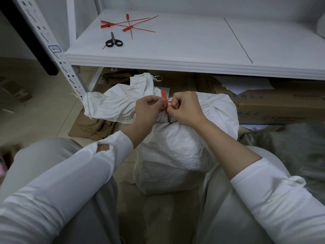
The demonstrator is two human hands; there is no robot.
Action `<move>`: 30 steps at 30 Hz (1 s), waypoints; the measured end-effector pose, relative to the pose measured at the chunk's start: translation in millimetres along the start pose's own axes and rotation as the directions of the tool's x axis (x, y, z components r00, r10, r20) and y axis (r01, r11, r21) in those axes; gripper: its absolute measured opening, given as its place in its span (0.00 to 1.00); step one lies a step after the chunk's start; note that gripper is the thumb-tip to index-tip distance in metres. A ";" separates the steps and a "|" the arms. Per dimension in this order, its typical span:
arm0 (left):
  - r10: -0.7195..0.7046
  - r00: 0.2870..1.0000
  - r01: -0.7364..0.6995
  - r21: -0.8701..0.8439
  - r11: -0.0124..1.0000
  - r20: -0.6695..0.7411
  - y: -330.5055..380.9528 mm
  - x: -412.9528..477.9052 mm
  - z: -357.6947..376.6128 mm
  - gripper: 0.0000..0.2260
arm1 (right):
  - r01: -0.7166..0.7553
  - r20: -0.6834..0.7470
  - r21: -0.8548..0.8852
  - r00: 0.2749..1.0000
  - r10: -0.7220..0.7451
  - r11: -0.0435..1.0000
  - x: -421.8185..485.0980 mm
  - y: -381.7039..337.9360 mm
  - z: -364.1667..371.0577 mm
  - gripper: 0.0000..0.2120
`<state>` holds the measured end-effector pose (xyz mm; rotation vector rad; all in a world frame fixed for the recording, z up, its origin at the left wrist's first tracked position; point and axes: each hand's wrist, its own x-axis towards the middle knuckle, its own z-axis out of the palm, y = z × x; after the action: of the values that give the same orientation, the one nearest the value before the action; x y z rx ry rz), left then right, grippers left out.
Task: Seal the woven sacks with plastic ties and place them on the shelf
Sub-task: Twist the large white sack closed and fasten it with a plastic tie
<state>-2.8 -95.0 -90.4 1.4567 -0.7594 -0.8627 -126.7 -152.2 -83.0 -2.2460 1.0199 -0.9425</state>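
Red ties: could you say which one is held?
The tie on the sack, pinched by left hand and right hand; the others lie on the shelf.

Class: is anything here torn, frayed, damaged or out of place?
The left sleeve has a torn hole baring the arm. Loose threads fray at the mouth of the woven sack, below the shelf. Spare red ties lie crisscrossed on it.

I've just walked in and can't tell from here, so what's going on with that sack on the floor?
A person is fastening a red tie around the bunched neck of a full white sack that stands on the floor between their knees. The left hand and the right hand both pinch the tie at the neck. The sack is not yet on the shelf, where spare ties and scissors lie.
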 end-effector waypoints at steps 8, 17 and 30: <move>-0.045 0.997 0.051 -0.108 0.993 0.054 -0.1 0.2 -2.5 0.04 | -0.025 -0.037 0.037 0.999 0.026 0.999 2.2 4.1 1.0 0.20; 0.049 0.999 -0.048 0.075 0.996 -0.009 -0.2 -0.2 2.5 0.04 | -0.060 -0.049 0.122 0.997 0.066 0.991 2.0 7.1 0.0 0.18; 0.020 0.999 -0.020 0.002 1.000 0.047 0.4 1.6 -0.2 0.03 | -0.073 -0.039 0.157 0.996 0.080 0.985 0.3 8.3 0.3 0.11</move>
<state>-1.8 -96.3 -90.1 1.4329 -0.8093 -0.8833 -130.1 -157.3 -88.6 -2.0516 1.0084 -1.0083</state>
